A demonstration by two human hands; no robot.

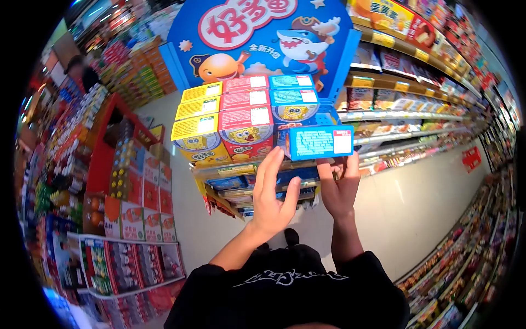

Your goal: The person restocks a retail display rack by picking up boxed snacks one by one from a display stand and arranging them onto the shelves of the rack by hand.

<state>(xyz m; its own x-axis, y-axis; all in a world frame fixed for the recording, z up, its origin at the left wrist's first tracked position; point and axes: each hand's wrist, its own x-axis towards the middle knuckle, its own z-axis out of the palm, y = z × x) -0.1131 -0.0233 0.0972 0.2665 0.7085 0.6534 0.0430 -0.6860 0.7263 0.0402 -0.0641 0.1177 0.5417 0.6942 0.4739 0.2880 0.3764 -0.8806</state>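
Note:
A blue box (315, 143) with a white label is held by my right hand (341, 183), whose fingers reach under its near edge. My left hand (272, 192) is just left of that box, thumb and fingers apart, with nothing in it. Behind and left of my hands, a display stand holds rows of yellow boxes (195, 128), red boxes (245, 119) and blue boxes (295, 97) with cartoon faces on their fronts. The fingers of my right hand are partly hidden behind the box.
A tall blue display board (263, 60) rises behind the boxes. Stocked shelves (405, 115) run along the right. To the left stand red and white cartons (152, 203) and a rack of cans (129, 263). A person (87, 74) stands at the far upper left.

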